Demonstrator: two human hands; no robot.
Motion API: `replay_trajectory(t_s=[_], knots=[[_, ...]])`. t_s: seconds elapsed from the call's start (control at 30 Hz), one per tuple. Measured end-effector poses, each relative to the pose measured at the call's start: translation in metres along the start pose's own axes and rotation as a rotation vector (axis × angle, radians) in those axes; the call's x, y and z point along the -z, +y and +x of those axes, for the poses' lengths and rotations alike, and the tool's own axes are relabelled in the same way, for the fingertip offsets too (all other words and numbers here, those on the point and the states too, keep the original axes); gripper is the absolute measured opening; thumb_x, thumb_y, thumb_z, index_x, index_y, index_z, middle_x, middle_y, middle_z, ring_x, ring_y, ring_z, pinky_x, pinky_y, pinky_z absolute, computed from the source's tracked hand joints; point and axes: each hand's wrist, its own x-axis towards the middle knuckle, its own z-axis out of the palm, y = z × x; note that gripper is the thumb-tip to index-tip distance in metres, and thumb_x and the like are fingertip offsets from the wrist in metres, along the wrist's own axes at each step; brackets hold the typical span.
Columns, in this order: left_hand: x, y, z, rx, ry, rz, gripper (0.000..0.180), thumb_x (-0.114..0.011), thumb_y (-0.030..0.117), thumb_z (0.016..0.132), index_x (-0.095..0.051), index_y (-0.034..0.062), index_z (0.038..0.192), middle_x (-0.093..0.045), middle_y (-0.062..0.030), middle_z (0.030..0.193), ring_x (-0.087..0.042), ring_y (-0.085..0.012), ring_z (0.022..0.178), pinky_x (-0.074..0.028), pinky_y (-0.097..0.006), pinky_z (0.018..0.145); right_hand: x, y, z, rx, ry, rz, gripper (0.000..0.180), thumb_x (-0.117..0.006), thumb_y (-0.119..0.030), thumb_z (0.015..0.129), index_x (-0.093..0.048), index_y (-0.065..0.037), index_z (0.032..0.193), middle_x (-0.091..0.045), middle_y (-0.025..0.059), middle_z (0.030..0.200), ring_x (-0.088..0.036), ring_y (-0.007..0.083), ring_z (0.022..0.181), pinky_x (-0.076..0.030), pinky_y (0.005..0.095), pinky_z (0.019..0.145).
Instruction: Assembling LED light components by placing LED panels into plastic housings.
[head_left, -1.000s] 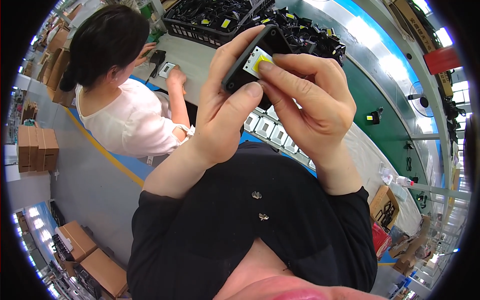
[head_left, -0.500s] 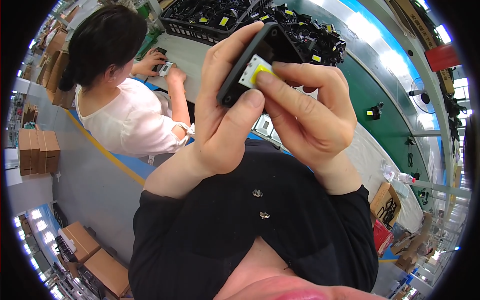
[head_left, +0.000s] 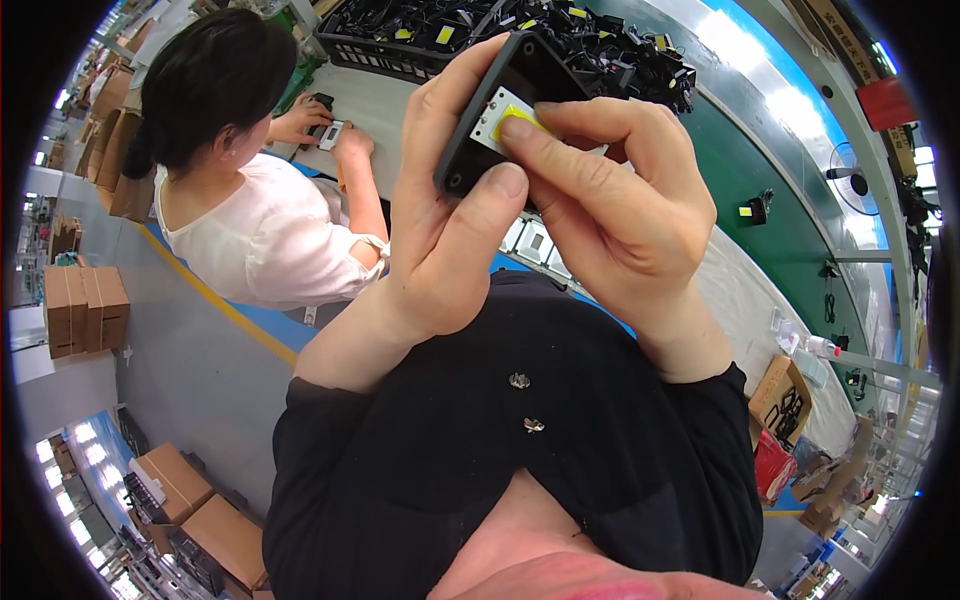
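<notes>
My left hand (head_left: 440, 230) is wrapped around a black rectangular housing (head_left: 545, 80), its open side facing me and screw holes showing at its corners. Over the hollow of that housing lies a small white LED board (head_left: 486, 124) with a yellow patch. The thumb and fingers of my right hand (head_left: 635, 205) grip this board by its yellow side, partly covering it. My left thumb rests on the housing's near edge. Whether the board is seated inside or held just above is hard to tell.
A black crate (head_left: 370, 57) of dark parts stands on the bench beside a heap of black lamp units (head_left: 640, 70). On my left a co-worker in a white top (head_left: 270, 230) handles a small part. One lamp unit (head_left: 757, 209) lies on the green surface, near a fan (head_left: 850, 180).
Both hands have risen slightly, carrying the housing and the LED board upward together. My right fingers keep their grip on the board.
</notes>
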Motion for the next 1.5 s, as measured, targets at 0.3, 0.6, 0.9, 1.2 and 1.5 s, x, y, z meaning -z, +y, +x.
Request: replay_trajectory(t_s=[0.3,0.6,0.9,1.2,1.5], knots=[[-0.006,0.009,-0.002,0.077,-0.023,-0.133,0.055,-0.044,0.004,0.085,-0.023,-0.006,0.135,-0.041,-0.0117,0.123,-0.045,-0.0161,0.108,-0.037,-0.028,0.091,0.0,0.009,-0.006,0.05,0.009,-0.072,0.034,-0.073,0.002,0.058,-0.07,-0.008,0.09,-0.061,0.0062,0.087,-0.055,0.0159,0.071,-0.043,0.0234,0.057],[0.005,0.009,0.012,0.24,-0.003,0.023,0.033,-0.047,-0.008,0.083,-0.039,-0.002,0.114,-0.051,-0.0108,0.104,-0.053,-0.0091,0.087,-0.046,-0.02,0.069,0.004,0.017,-0.009,0.137,-0.021,-0.154,0.03,-0.067,-0.004,0.057,-0.068,-0.01,0.086,-0.057,0.0047,0.094,-0.054,0.0213,0.086,-0.04,0.031,0.07],[-0.011,0.001,0.003,-0.133,0.015,0.198,0.03,-0.048,-0.007,0.083,-0.037,-0.0049,0.111,-0.053,-0.0139,0.103,-0.054,-0.0144,0.096,-0.042,-0.025,0.085,0.001,0.012,-0.018,-0.8,-0.024,1.034,0.031,-0.062,-0.017,0.085,-0.057,-0.002,0.111,-0.062,0.0029,0.09,-0.055,0.0063,0.08,-0.044,0.022,0.067],[-0.004,-0.022,0.003,-0.184,-0.002,0.112,0.037,-0.057,-0.005,0.082,-0.036,0.0022,0.112,-0.052,-0.015,0.109,-0.053,-0.0171,0.098,-0.04,-0.028,0.09,-0.005,0.022,-0.014,-0.685,-0.08,0.699,0.015,-0.065,-0.013,0.08,-0.064,0.001,0.085,-0.06,0.0048,0.07,-0.055,0.0075,0.066,-0.043,0.0242,0.056],[-0.011,-0.037,-0.006,-0.104,0.171,0.063,0.032,-0.054,-0.002,0.085,-0.035,0.001,0.111,-0.052,-0.0151,0.107,-0.054,-0.0177,0.097,-0.042,-0.028,0.087,-0.001,0.027,-0.013,-0.639,-0.185,0.543,0.016,-0.06,-0.014,0.081,-0.062,0.001,0.084,-0.057,0.0111,0.068,-0.054,0.0185,0.06,-0.042,0.0293,0.055]])
